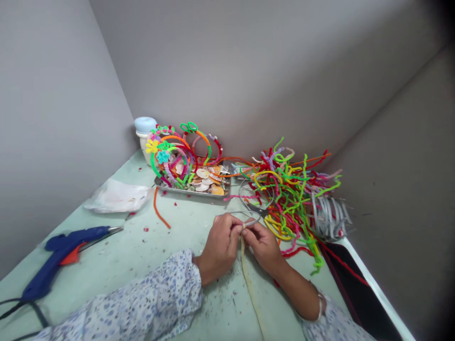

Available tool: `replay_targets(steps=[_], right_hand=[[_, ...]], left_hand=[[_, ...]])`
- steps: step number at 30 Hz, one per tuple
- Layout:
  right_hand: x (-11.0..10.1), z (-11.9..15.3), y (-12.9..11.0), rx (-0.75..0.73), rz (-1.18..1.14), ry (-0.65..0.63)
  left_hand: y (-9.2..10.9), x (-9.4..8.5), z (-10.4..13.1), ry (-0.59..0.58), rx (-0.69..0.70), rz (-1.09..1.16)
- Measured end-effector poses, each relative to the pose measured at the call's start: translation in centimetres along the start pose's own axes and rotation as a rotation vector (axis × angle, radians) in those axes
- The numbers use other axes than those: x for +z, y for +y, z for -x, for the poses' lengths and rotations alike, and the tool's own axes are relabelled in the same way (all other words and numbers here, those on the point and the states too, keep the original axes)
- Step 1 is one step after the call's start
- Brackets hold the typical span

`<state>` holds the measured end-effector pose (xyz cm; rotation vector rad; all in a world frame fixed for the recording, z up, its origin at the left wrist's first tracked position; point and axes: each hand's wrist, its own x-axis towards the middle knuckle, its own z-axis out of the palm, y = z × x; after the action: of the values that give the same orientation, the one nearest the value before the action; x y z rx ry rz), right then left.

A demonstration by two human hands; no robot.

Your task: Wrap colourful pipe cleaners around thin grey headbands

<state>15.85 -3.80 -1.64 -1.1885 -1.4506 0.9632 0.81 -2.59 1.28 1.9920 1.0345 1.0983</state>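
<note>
Near the middle of the table, my left hand (221, 244) and my right hand (265, 246) meet with fingertips pinched together. Between them is a thin grey headband (253, 221), its curve showing behind the fingers. A pale yellow strip (249, 284) hangs from the pinch point down toward the table's front edge. Its upper end is at the fingertips of both hands, partly hidden by them.
A blue glue gun (59, 255) lies left, near a plastic bag (119, 196). Behind stand a lidded cup (145, 127) and a metal tray (192, 192) with colourful headbands. Tangled pipe cleaners (291, 189) and a bundle of grey bands (329, 215) are on the right.
</note>
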Motion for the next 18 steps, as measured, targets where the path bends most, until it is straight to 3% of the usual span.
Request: replay_targets(steps=[18], right_hand=[[0.08, 0.02, -0.43, -0.049, 0.019, 0.005]], left_hand=[[-0.02, 0.17, -0.04, 0.055, 0.073, -0.076]])
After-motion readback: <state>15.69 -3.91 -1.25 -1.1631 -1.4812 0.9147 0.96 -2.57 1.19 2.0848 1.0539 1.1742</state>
